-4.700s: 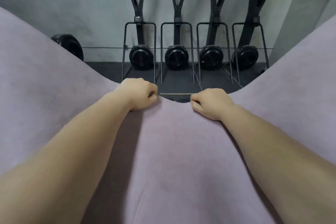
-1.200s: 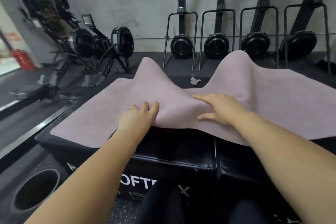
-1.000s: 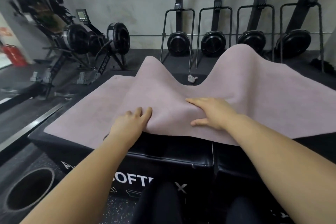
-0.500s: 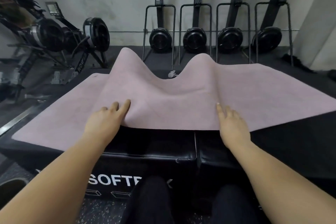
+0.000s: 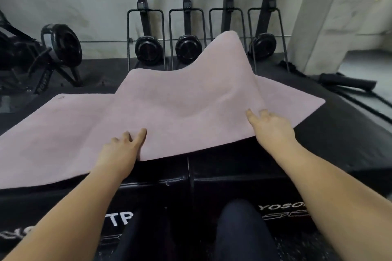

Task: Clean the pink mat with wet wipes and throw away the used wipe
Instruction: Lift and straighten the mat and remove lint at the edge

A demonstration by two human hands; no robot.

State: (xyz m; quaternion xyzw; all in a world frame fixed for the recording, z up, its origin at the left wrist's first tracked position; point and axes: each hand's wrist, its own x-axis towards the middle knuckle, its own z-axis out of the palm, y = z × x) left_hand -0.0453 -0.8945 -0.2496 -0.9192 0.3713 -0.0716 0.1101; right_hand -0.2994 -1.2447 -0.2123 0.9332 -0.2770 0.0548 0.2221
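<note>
Both my left hand point(image 5: 118, 152) and right hand point(image 5: 273, 129) now sit wider apart, straight fingers point(image 5: 140, 137) laying the soft pink rectangular mat point(image 5: 180, 101) onto the black padded bench point(image 5: 339, 133) for wiping.

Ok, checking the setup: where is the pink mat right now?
In the head view the soft pink mat lies across the black padded boxes, far edge humped up, with the left hand and right hand touching its near edge.
</note>
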